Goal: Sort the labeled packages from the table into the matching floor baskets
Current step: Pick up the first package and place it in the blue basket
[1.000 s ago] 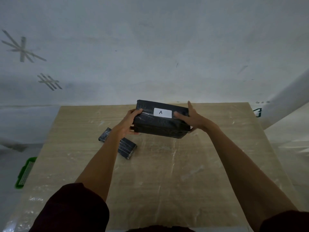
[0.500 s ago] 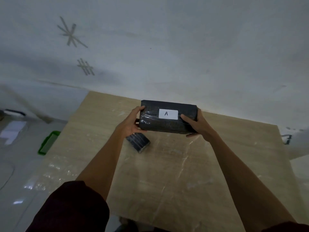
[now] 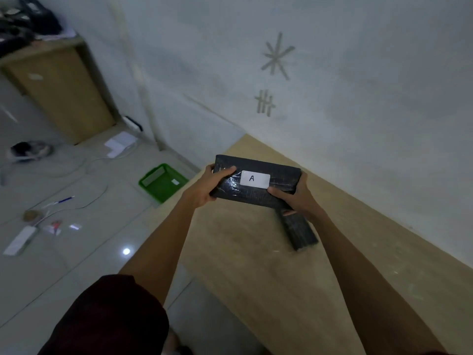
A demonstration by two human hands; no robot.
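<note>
A black wrapped package [image 3: 256,192] with a white label marked "A" is held above the left end of the wooden table [image 3: 256,265]. My left hand [image 3: 207,188] grips its left end and my right hand [image 3: 294,198] grips its right end. A second, smaller black package [image 3: 298,233] lies flat on the table just below my right hand, partly hidden by it. A green basket [image 3: 163,181] with a small white tag sits on the floor beside the table's left end, to the left of the held package.
The wall runs close behind the table. Left of the table, cables, a pen [image 3: 62,200], a white power strip [image 3: 20,239] and papers [image 3: 120,143] are scattered over the tiled floor. A wooden cabinet [image 3: 58,93] stands at the far left.
The view has swung left, bringing the floor and green basket into sight. Both hands carried the "A" package leftward toward the table's left end, away from the small package.
</note>
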